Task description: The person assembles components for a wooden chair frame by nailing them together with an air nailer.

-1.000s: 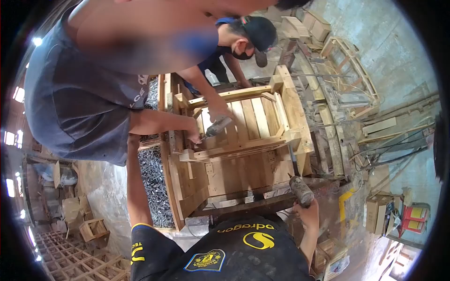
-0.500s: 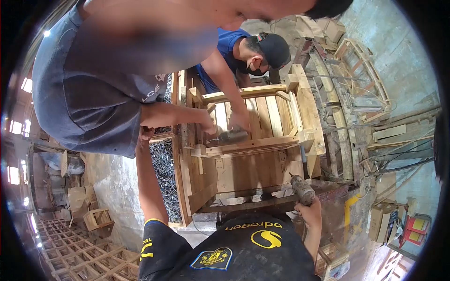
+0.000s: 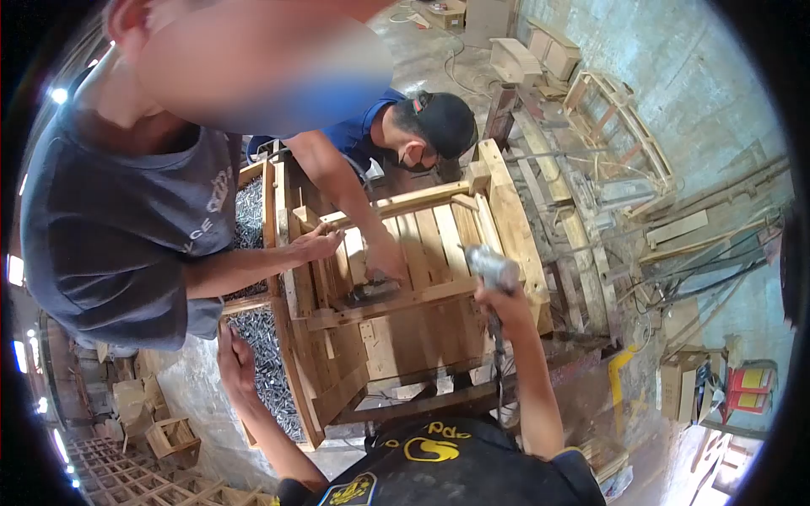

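Note:
My right hand [image 3: 499, 305] grips a grey power screwdriver [image 3: 494, 268], raised over the right end of a wooden frame [image 3: 422, 295]. Its tip points left and a cord hangs below. My left hand [image 3: 236, 358] is by the left edge of a wooden tray [image 3: 294, 396] full of dark metal screws [image 3: 268, 363]. Its fingers are curled, and anything between them is too small to make out. Slats and corner blocks make up the frame, which lies on its side on a workbench.
A co-worker in a grey shirt [image 3: 135, 228] leans in from the left, one hand [image 3: 386, 257] inside the frame over a dark tool [image 3: 371, 291]. Another person in a black cap [image 3: 443, 125] bends behind the frame. Metal rails [image 3: 574, 236] run along the right.
My right hand has lifted the power screwdriver up and left over the frame. My left hand has drawn back toward me beside the screw tray. The view has shifted.

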Demonstrator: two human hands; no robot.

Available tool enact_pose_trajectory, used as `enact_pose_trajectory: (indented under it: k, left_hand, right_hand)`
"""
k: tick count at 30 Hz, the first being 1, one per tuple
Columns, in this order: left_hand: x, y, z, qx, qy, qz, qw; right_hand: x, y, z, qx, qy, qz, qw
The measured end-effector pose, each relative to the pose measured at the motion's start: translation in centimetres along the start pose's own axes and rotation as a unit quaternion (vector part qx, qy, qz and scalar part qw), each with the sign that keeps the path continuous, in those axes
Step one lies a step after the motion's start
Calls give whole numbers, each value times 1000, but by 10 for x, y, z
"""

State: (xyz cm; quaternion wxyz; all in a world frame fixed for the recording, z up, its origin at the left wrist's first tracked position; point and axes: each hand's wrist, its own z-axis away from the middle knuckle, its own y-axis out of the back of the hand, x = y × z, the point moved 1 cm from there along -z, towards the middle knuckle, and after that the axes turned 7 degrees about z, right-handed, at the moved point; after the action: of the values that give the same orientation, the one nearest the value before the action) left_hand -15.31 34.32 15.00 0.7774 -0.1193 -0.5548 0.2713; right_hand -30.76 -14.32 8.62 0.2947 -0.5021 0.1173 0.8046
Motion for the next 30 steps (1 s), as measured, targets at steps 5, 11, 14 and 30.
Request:
enact_pose_trajectory:
  k: [5, 11, 14, 30]
  left_hand:
    - [-67, 4, 81, 69, 82, -27, 994]
    - [-136, -64, 96, 33, 197, -35, 979]
    - [-165, -88, 73, -9, 242, -60, 968]
    - [-378, -293, -115, -211, 356, -160, 896]
  right_hand:
    - [-37, -15, -145, 5, -96, 112, 989]
    - [-49, -13, -197, 27, -81, 152, 985]
    - [-50, -11, -190, 29, -73, 161, 984]
    - [36, -47, -73, -7, -120, -321, 940]
